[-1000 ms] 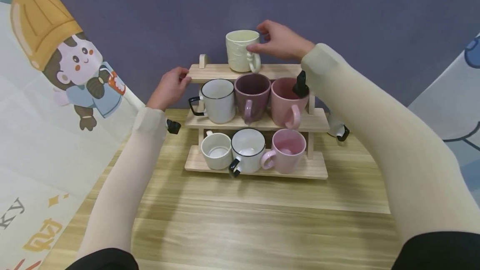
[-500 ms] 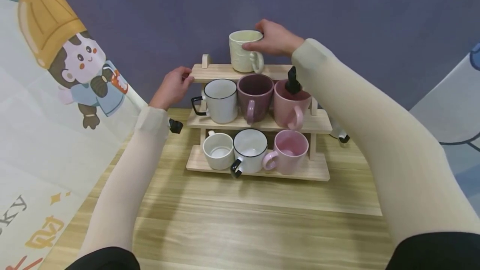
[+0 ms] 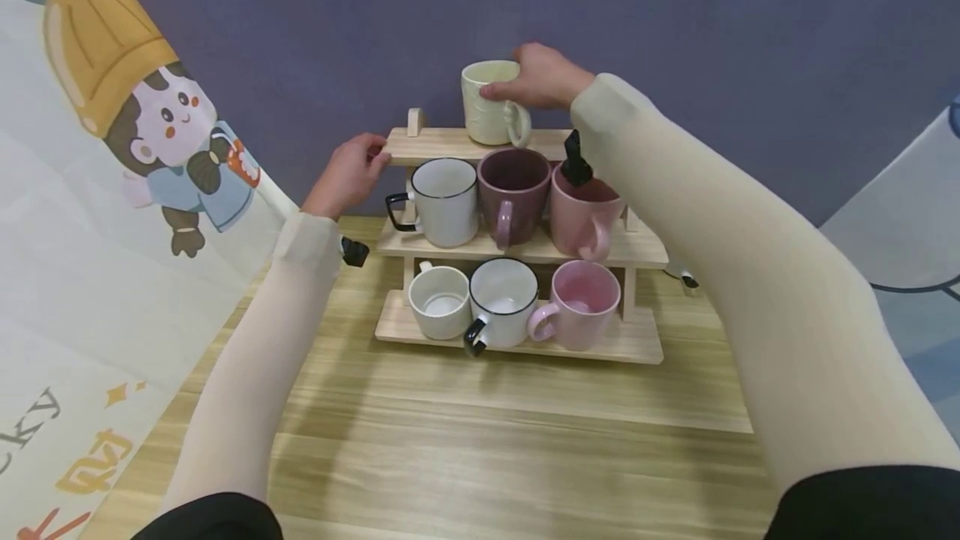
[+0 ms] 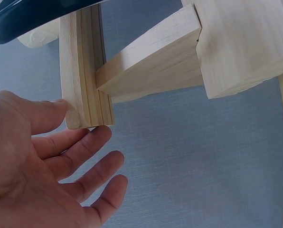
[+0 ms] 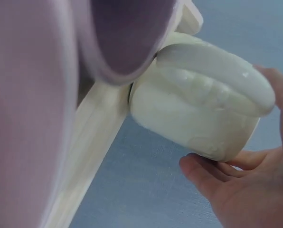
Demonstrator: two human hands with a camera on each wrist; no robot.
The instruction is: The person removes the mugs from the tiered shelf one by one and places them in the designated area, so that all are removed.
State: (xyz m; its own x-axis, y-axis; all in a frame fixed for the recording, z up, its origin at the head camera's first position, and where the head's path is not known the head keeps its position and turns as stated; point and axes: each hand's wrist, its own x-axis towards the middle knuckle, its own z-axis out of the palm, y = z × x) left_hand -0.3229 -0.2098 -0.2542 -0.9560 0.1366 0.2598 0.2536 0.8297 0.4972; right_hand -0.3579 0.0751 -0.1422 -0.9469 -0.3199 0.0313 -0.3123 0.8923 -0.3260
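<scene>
On the top tier of a wooden three-tier rack (image 3: 441, 144) stands a pale yellow-green mug (image 3: 483, 111) with a relief pattern, its handle toward the front right. My right hand (image 3: 546, 77) grips it near the rim, thumb on the front and fingers behind. The right wrist view shows the mug (image 5: 193, 109) upright against the shelf board, fingers along its side. My left hand (image 3: 347, 177) pinches the left end of the top board; in the left wrist view its thumb and first fingers meet the board end (image 4: 77, 90) while the other fingers (image 4: 108, 166) stay loose.
The middle tier carries a white mug with black rim (image 3: 444, 207), a plum mug (image 3: 516, 194) and a pink mug (image 3: 585, 215). Below stand a cream mug (image 3: 438, 302), another black-rimmed mug (image 3: 502, 298) and a light pink mug (image 3: 585, 307). A wooden table (image 3: 480, 440) supports the rack.
My right hand has moved left and come in closer around the mug's rim. The left hand keeps its place on the shelf end. The head view has shifted slightly.
</scene>
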